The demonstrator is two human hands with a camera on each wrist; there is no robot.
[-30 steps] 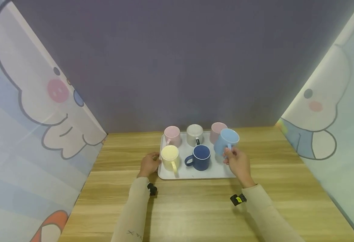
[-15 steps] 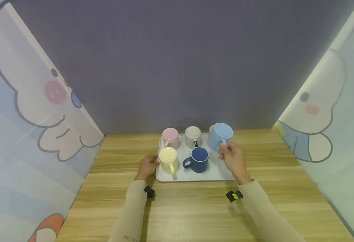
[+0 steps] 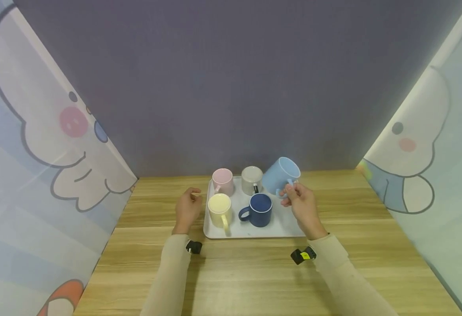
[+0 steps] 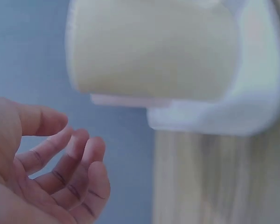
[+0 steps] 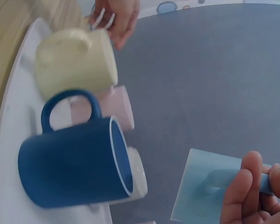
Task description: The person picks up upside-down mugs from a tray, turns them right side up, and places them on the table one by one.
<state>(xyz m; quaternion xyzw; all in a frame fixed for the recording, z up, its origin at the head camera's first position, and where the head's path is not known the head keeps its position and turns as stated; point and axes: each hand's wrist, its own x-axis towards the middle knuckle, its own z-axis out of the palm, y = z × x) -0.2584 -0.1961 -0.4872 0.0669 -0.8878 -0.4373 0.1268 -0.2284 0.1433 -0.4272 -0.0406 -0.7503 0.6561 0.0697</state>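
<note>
Left fingers point(image 4: 98, 186) have quit the tray point(image 3: 284, 223), relaxed, empty; right fingers point(image 5: 252, 163) half-hide the light-blue mug's point(image 3: 276, 177) pinched handle point(image 5: 221, 178).

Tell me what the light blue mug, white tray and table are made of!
The light blue mug is probably ceramic: smooth, fairly matte, pale-rimmed. The white tray is maybe plastic: smooth, evenly coloured. The table, softly shiny, seems wood or wood-print: streaky grain.

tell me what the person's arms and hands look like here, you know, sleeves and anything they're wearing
Both arms wear long, pale beige sleeves, the left sleeve and right sleeve ending at the wrists. The left hand and right hand are ungloved. A small black wrist camera is on each wrist; the right one shows a yellow patch.
</note>
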